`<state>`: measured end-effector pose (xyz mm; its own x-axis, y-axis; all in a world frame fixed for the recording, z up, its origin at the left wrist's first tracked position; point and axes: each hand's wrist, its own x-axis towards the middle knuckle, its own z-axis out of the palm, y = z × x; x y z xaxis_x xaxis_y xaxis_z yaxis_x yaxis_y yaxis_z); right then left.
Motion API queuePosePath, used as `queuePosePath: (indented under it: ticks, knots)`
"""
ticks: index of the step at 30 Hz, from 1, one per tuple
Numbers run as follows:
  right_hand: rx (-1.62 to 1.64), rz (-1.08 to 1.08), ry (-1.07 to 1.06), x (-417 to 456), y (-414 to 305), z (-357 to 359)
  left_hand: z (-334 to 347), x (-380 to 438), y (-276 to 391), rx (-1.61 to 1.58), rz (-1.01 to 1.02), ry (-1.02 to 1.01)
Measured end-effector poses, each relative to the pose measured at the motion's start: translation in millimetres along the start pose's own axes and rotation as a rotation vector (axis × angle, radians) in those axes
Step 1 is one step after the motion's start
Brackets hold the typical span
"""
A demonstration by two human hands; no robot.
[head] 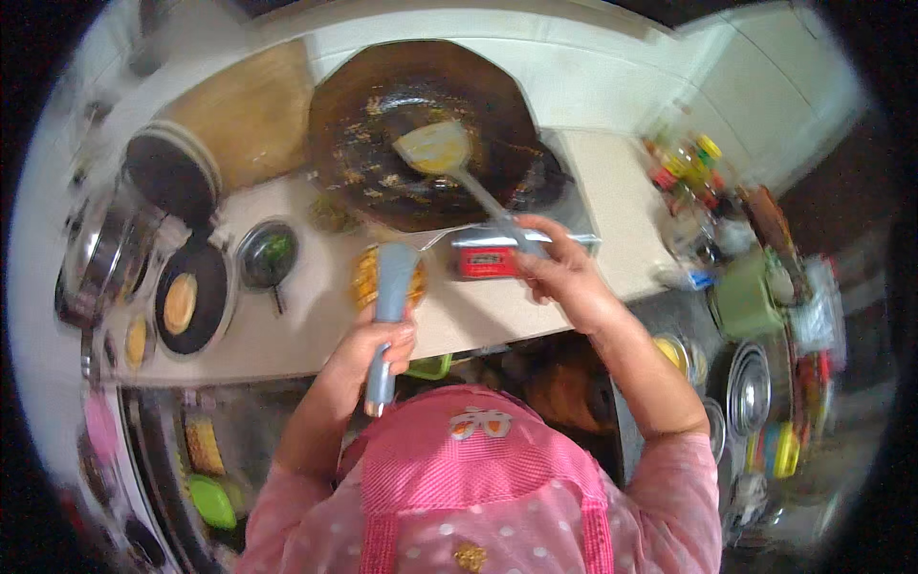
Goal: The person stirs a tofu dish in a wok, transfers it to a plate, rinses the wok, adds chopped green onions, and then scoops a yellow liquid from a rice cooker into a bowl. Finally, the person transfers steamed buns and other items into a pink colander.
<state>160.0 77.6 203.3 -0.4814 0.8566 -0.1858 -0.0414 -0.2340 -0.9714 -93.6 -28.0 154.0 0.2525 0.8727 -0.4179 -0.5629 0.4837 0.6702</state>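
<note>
My right hand [563, 269] grips the handle of a grey spatula [434, 147], whose broad head lies over the inside of a large dark wok [495, 100]. Yellowish residue marks the spatula head, and brown bits stick to the wok's surface. My left hand [380, 341] is closed around a grey-blue utensil [394, 276], held upright before my apron; its wide end is at the top. Behind that utensil, partly hidden, is a dish of golden-brown food [364, 276]. A cooker with a red front panel [484, 262] sits under the wok.
Left on the counter [308, 337] are a black pan [204, 326] holding a tan oval thing, a small dark-handled vessel [251, 262] with greens, and a pot [168, 176]. A wooden board [251, 107] leans behind. Blurred bottles [692, 161] and steel bowls [749, 387] stand right.
</note>
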Motion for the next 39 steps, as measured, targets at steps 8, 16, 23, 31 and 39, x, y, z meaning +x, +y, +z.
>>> queuePosePath:
  ticks: [8, 16, 23, 31, 39]
  knots:
    - [-0.954, -0.43, 0.316, -123, -3, -40, 81, 56, -31, 0.01, -0.176, -0.46]
    - [-0.993, -0.581, 1.417, -439, 54, -151, 208, -7, -127, 0.071, -0.615, -0.708]
    - [-0.2, 0.15, 1.8, -774, 285, -355, 314, -73, -336, 0.074, -0.855, -0.795]
    - [-0.474, -0.012, 1.525, -883, 302, -534, 455, -186, -485, 0.42, -1.01, -0.419]
    - [-0.33, 0.223, 1.512, -979, 306, -626, 508, -208, -572, 0.537, -1.215, -0.496]
